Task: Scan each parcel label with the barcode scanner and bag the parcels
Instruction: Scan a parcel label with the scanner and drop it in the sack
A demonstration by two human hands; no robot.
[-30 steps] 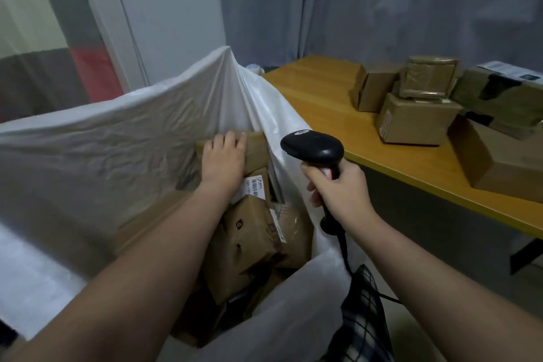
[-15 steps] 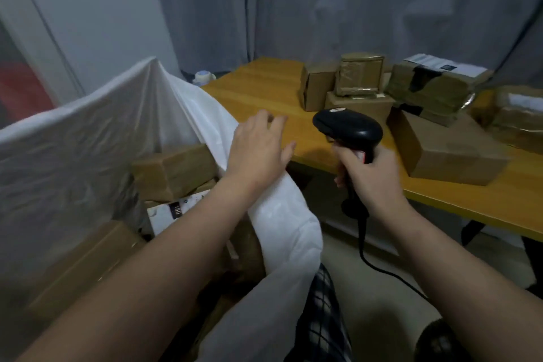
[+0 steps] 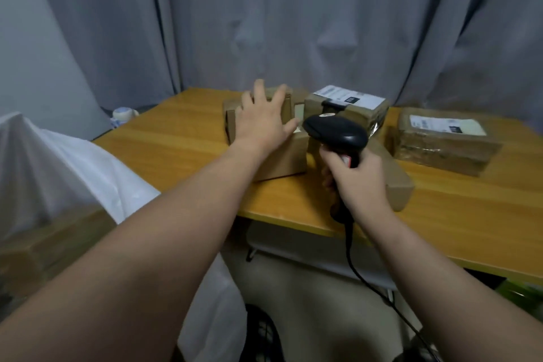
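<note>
- Just right of centre, the right hand [image 3: 357,182] is clenched round the grip of a black barcode scanner [image 3: 335,134], whose rounded head points toward the far side of the table. One black cable [image 3: 351,256] hangs from the handle.
- The left hand [image 3: 263,119] is released, fingers straight and splayed, over a small cardboard parcel [image 3: 282,160]; whether it touches cannot be told.
- At least five brown parcels sit on the wooden table [image 3: 176,141]. Besides that one, there is a small carton [image 3: 229,123] at the left and a labelled box [image 3: 349,103] beyond the scanner. A flat box [image 3: 401,185] lies beneath the right hand, and a tape-wrapped parcel [image 3: 443,144] with a white label lies at the right.
- One crinkled white bag [image 3: 64,167] stands at the near left, with a blurred cardboard box [image 3: 44,247] inside it.
- Grey curtains [image 3: 264,23] hang in folds behind.
</note>
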